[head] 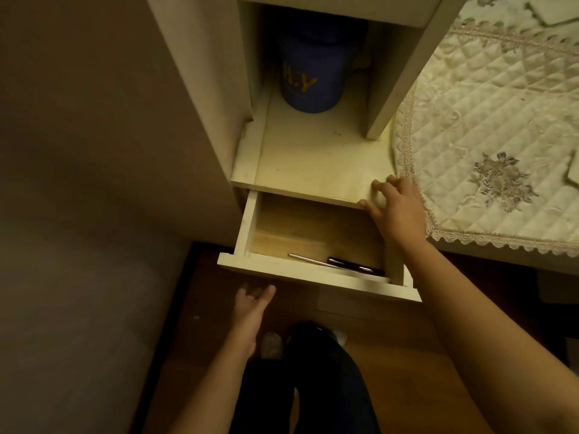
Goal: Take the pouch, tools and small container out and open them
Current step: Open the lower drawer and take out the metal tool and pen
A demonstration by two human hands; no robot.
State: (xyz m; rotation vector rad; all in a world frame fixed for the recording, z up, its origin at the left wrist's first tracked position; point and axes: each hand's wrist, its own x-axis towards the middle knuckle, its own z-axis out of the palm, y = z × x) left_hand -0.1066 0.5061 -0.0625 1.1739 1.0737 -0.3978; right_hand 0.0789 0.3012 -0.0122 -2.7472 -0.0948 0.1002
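The taking-out step looked barely begun: the tools [338, 264] lay at the open drawer's [245, 227] front, left hand [253, 300] below it, right hand [398, 205] resting on the shelf [313, 158] edge, both grips loose and empty, so reaching in came next.

Dim brown wall [78, 120], wooden floor [391, 355], white cabinet [313, 158], quilted tablecloth [470, 120]

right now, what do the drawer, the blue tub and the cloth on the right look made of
Drawer: white-painted board walls, bare wood-grain bottom, likely laminate or plywood. Blue tub: probably plastic, smooth with a dull sheen and printed yellow letters. Cloth: quilted fabric, diamond stitching, lace edge.
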